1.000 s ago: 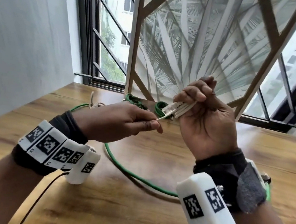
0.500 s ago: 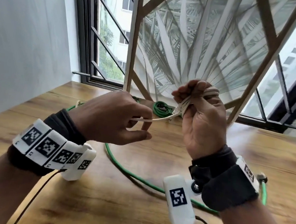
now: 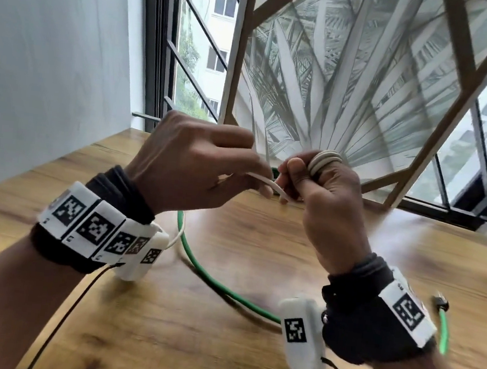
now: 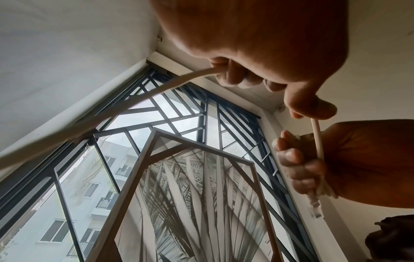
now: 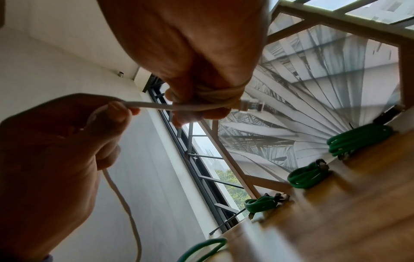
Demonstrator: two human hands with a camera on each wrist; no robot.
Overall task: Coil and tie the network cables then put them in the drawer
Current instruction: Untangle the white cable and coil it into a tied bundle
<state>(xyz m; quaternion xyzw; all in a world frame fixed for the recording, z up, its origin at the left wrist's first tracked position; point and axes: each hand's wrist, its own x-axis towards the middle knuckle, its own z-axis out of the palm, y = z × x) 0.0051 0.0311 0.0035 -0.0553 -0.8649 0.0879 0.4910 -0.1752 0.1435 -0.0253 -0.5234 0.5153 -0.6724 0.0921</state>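
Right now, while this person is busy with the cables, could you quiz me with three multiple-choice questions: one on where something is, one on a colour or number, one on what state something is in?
1. Where is the white cable being coiled?
A. Around the right hand's fingers
B. Flat on the table
C. Around the window bars

2. How many small green cable bundles lie by the picture frame in the right wrist view?
A. One
B. Three
C. Six

3. How does the long green cable on the table lie?
A. Tightly tied
B. Loose, in an open curve
C. Held by both hands

Answers:
1 A: the white cable loops around fingers of the right hand, fed by the left hand.
2 B: three green bundles sit along the table edge.
3 B: the long green cable curves untied.
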